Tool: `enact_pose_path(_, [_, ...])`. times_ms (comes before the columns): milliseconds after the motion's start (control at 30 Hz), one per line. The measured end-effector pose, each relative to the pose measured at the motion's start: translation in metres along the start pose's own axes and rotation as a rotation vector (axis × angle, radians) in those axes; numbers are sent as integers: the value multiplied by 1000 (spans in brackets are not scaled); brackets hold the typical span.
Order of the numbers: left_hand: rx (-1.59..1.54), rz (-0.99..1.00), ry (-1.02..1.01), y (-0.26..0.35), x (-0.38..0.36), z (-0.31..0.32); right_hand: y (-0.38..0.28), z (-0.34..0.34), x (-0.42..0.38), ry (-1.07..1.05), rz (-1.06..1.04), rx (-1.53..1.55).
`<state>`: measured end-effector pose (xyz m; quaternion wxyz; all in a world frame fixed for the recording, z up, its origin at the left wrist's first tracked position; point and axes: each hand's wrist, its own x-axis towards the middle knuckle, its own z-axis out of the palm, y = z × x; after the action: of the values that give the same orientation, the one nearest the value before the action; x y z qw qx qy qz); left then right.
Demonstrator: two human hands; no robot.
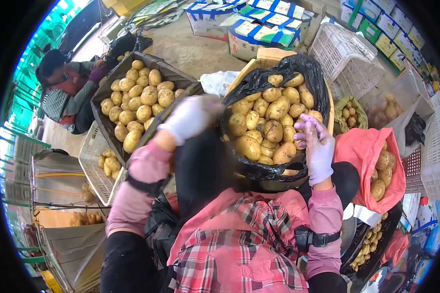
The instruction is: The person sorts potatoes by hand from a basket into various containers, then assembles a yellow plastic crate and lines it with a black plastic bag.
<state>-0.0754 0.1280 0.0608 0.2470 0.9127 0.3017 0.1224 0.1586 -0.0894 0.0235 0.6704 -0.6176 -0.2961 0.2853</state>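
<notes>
In front of me stands a cardboard box [274, 52] lined with a black plastic bag [308, 68] and full of potatoes [274, 132]. My right hand [318, 144], in a white glove with purple fingertips, hovers at the box's right side, fingers apart and slightly curled. I see no potato in its grip. My left hand [193, 117], also gloved, is between that box and a dark-lined crate of potatoes [100, 93] on the left. Motion blurs its fingers, so what they hold, if anything, does not show.
A pink bag [362, 141] of potatoes stands right, near a green sack [353, 101] and a white plastic basket [344, 53]. Left, a white crate [94, 163] holds more potatoes. Another person [66, 93] crouches at far left. Taped cartons [261, 36] stand at the back.
</notes>
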Motion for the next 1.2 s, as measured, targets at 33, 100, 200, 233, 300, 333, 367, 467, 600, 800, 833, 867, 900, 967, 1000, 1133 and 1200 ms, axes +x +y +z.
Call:
enact_pose_path(33, [126,-16,-52,4,18,33,3,0,1,-9,2,-4])
enact_pose_path(100, [261,-112,-174,7,48,87,4,-1,0,4,3,-3])
enact_pose_path(200, [305,-289,-337,-16,82,145,0,-12,-5,37,-11,16])
enact_pose_path(233, [328,-343,-380,-26,91,158,-1,-15,-5,52,-9,22])
enact_pose_path(300, [392,-325,-367,-28,98,169,-1,-18,-5,71,-6,71])
enact_pose_path(333, [417,-323,-360,-27,96,172,-2,-19,-4,68,-2,106])
enact_pose_path(367, [379,-403,-384,-27,98,170,-4,-17,-3,60,-19,166])
enact_pose_path(467, [289,-402,-430,1,90,136,-4,-16,1,68,6,192])
enact_pose_path(600, [-381,-490,-243,-7,74,124,-3,-16,-3,47,-11,171])
enact_pose_path(800, [-992,104,-153,74,18,77,-1,-9,-8,-205,189,141])
enact_pose_path(833, [-1000,127,-165,84,14,76,-7,-4,-12,-255,217,271])
enact_pose_path(867, [-1009,152,-180,95,9,75,-13,-3,-14,-302,243,401])
enact_pose_path(900, [-1380,-45,-256,105,1,76,-22,-7,-15,-352,262,389])
enact_pose_path(967, [-1174,36,-171,105,4,85,-13,-7,-17,-349,122,291])
enact_pose_path(1000, [-1050,85,-52,108,6,94,-4,-7,-19,-351,55,242])
enact_pose_path(1133, [-992,-20,131,103,6,135,24,6,-18,-75,-369,-222])
enact_pose_path(1200, [-1325,-219,119,105,3,139,21,4,-17,-82,-334,-249])
